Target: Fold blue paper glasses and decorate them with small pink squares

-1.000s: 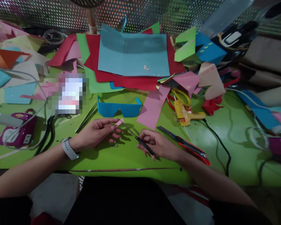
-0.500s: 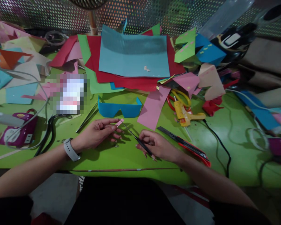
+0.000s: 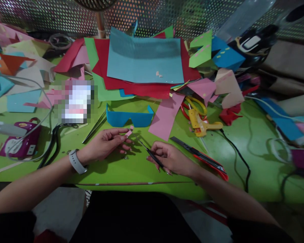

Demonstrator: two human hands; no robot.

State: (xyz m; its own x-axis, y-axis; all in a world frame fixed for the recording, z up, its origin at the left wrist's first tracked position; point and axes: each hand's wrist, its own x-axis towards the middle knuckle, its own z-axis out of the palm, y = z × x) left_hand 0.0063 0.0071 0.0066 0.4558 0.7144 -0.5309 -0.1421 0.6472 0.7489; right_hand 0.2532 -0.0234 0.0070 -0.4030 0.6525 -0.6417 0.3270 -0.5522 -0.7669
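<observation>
One pink strip (image 3: 128,133) in left hand (image 3: 107,143)

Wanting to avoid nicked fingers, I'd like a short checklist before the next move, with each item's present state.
1. Pink strip pinched in the left hand: ok.
2. Scissors gripped by the handles in the right hand: ok.
3. Left fingertips well away from the scissors' tip: not ok, they are close together.
4. Blue paper glasses clear of the scissors: ok, lying beyond them.
5. Utility knife retracted: not ok, blade appears extended.
6. Glue gun unplugged: cannot tell, plug not visible.
</observation>
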